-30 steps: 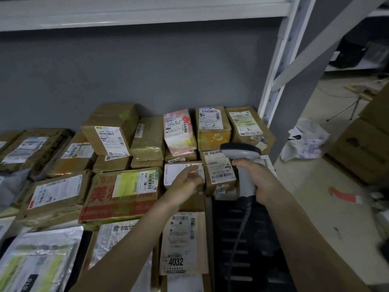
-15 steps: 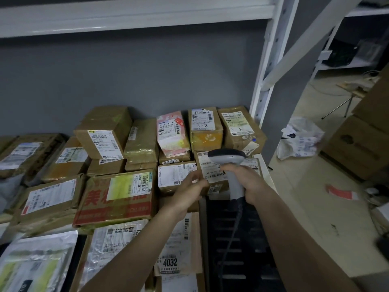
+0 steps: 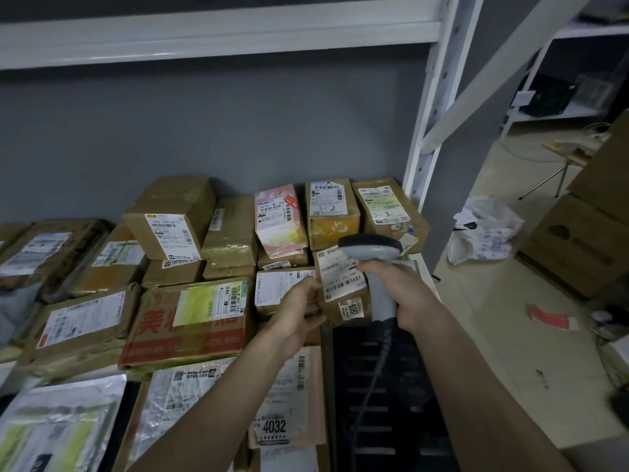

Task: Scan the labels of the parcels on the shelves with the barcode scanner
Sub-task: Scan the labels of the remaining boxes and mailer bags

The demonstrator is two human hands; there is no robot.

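White metal shelf (image 3: 218, 32), right end: the left hand (image 3: 299, 310) pinches a small brown labelled carton (image 3: 340, 287), tilted; the right hand (image 3: 405, 294) wraps a grey barcode scanner (image 3: 372, 250) upright just beside it.

1 barcode scanner (image 3: 372, 248), 2 hands, roughly 19 parcels visible on shelf (image 3: 218, 32).

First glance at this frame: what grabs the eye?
The grey barcode scanner, gripped by the right hand at centre right, with its head over the small brown parcel that the left hand holds by its edge. Behind them, taped cardboard parcels with white labels crowd the shelf against the grey wall. The red-printed carton at centre left stands out most among them.
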